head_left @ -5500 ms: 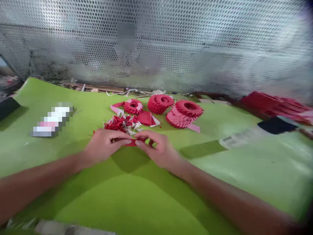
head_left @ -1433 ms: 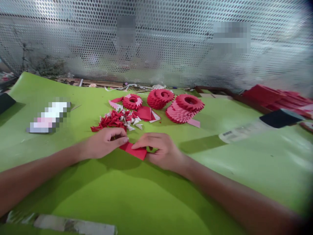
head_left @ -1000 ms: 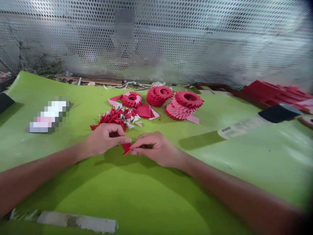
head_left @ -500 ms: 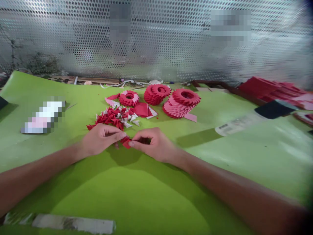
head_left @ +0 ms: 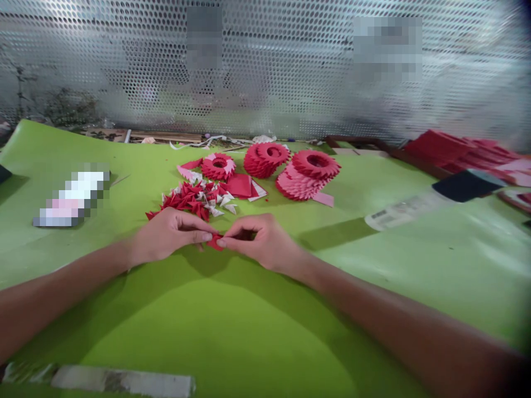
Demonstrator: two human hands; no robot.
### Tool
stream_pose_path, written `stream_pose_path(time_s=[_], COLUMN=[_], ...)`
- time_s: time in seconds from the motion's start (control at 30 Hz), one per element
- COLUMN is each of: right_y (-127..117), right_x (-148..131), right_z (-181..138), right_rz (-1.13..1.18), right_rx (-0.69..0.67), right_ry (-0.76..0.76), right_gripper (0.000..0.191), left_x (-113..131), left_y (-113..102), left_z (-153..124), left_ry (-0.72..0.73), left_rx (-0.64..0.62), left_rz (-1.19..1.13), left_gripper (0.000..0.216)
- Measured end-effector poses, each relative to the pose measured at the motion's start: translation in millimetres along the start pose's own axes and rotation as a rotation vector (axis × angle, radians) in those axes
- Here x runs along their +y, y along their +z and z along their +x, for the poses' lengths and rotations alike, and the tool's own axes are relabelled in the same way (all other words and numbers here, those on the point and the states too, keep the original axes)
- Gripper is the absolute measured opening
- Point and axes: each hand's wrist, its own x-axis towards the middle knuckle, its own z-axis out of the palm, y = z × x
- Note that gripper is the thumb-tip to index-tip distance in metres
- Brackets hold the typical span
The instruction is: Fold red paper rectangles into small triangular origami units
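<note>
Between my two hands is a small red piece of folded paper (head_left: 216, 242), pinched from both sides a little above the green table cover. My left hand (head_left: 169, 236) grips its left edge with thumb and forefinger. On the other side, my right hand (head_left: 260, 242) pinches the right edge the same way. Just beyond my left hand lies a heap of red and white folded paper triangles (head_left: 188, 198). Behind it stands a small red and pink paper ring (head_left: 218, 166), with red and white paper squares (head_left: 239, 186) beside it.
Two taller rings of folded paper, one red (head_left: 262, 161) and one pink with a red top (head_left: 307, 176), stand farther back. A dark-capped clear bottle (head_left: 409, 207) lies right. A phone (head_left: 72, 199) lies left. Red paper stacks (head_left: 452, 152) sit back right.
The red paper between my fingers looks smaller and flatter, and the fingertips of both hands have drawn slightly closer together. The other things lie as before.
</note>
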Motion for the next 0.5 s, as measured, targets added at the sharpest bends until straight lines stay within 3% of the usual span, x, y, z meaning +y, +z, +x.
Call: stream_pose_path(time_s=[0.5], right_y=[2.5], right_x=[4.0], right_z=[0.7], right_rz=[-0.012], right_rx=[0.004], right_ry=[-0.024], right_gripper=[0.019], left_x=[5.3], left_y=[4.2], left_z=[-1.3], left_ry=[0.01], left_rx=[0.037], left_rz=[0.024], left_gripper=[0.028])
